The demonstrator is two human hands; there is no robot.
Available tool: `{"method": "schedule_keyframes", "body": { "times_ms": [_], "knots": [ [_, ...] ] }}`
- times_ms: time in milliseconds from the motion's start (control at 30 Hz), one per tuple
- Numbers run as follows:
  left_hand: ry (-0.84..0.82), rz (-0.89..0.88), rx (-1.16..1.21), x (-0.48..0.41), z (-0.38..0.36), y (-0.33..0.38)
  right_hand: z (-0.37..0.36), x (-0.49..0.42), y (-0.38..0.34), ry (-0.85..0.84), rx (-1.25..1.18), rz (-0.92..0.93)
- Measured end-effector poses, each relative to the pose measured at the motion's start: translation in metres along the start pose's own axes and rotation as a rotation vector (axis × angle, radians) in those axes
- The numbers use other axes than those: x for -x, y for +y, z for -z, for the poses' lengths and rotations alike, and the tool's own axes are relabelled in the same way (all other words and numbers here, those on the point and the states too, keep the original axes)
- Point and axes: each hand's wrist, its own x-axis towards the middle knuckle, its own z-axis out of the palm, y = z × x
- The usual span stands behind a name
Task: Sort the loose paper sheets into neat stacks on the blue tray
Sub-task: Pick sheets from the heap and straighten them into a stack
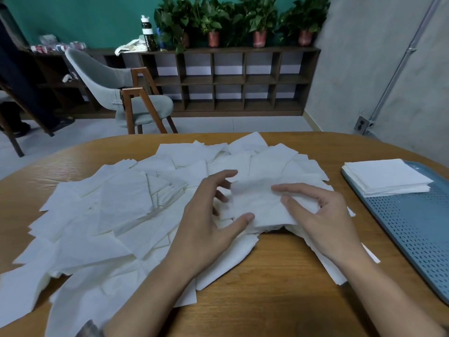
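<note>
A wide heap of loose white paper sheets (126, 210) covers the left and middle of the wooden table. Both hands hold a small bundle of sheets (257, 203) lifted slightly above the heap at the middle. My left hand (209, 227) grips its left side, thumb on the near edge and fingers spread behind it. My right hand (315, 215) pinches its right side with fingers on top. On the right lies the blue perforated tray (408, 229), with one neat stack of white sheets (386, 177) at its far end.
The wooden table (279, 300) has a curved far edge. Behind it stand a grey chair with wooden legs (126, 93), a dark cubby shelf (230, 81) with potted plants and a bottle on top, and a grey wall on the right.
</note>
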Motion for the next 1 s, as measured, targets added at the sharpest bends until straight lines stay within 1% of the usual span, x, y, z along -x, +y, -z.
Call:
{"method": "schedule_keyframes", "body": {
  "times_ms": [67,167,233,300,367,467,533,633,700,800,900,1000],
  "knots": [
    [-0.135,-0.009,-0.112,0.000,0.004,-0.001,0.003,-0.003,0.005,0.066,-0.009,-0.005],
    [-0.370,-0.060,-0.267,0.002,0.008,-0.003,0.005,-0.004,0.007,0.080,0.009,0.003],
    [-0.410,-0.123,-0.340,0.003,0.007,-0.006,0.003,-0.002,0.007,0.058,0.038,0.001],
    [-0.408,-0.148,-0.352,0.003,0.006,-0.008,0.000,-0.002,0.009,0.035,0.064,-0.004],
    [-0.390,-0.132,-0.311,0.004,0.005,-0.009,-0.001,-0.002,0.009,0.016,0.081,-0.009],
    [-0.319,-0.157,-0.214,0.004,0.005,-0.008,-0.001,-0.002,0.008,0.003,0.093,-0.022],
    [-0.248,-0.171,-0.105,0.003,0.006,-0.003,0.000,-0.002,0.006,-0.008,0.072,-0.027],
    [-0.201,-0.031,0.118,0.002,0.009,0.009,0.002,-0.001,0.002,-0.064,0.038,-0.010],
    [-0.201,0.042,0.262,0.003,0.009,0.014,0.002,0.001,-0.002,-0.148,0.003,-0.004],
    [-0.210,0.105,0.413,0.002,0.009,0.018,0.000,0.004,-0.005,-0.278,-0.024,-0.009],
    [-0.219,0.152,0.518,0.002,0.008,0.019,-0.002,0.006,-0.006,-0.353,-0.093,-0.084],
    [-0.202,0.173,0.490,0.001,0.006,0.017,-0.004,0.007,-0.007,-0.380,-0.123,-0.081]
  ]
}}
